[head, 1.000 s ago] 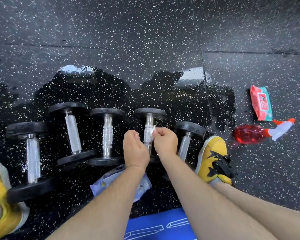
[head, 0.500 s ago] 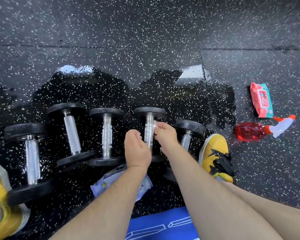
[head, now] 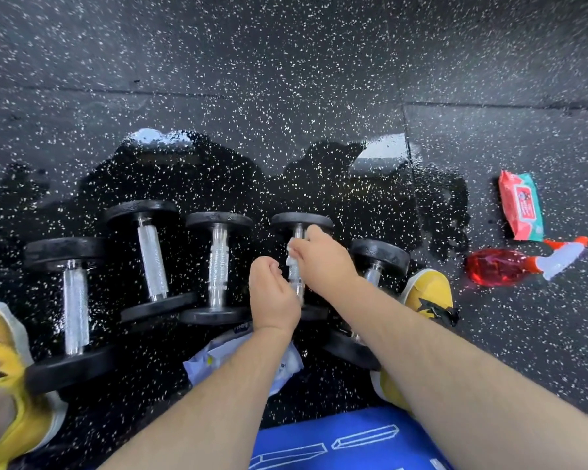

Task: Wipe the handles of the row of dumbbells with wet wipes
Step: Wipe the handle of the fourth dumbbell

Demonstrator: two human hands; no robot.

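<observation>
Black, white-speckled rubber floor [head: 286,79], wet and glossy beyond the fingers. The right hand [head: 323,262] pinches a wet wipe [head: 291,257] against the fourth dumbbell [head: 301,220] handle. The left hand [head: 274,296] curls just beside it, grasp unclear. Far right lies a red-green wipes pack [head: 521,205], its label unreadable.

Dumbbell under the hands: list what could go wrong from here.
1. The right hand pinches only a small wipe against the handle, so the underside may well go unwiped.
2. The dumbbell lies on a wet patch of floor and could roll or slide, perhaps against the next dumbbell close by the right hand.
</observation>
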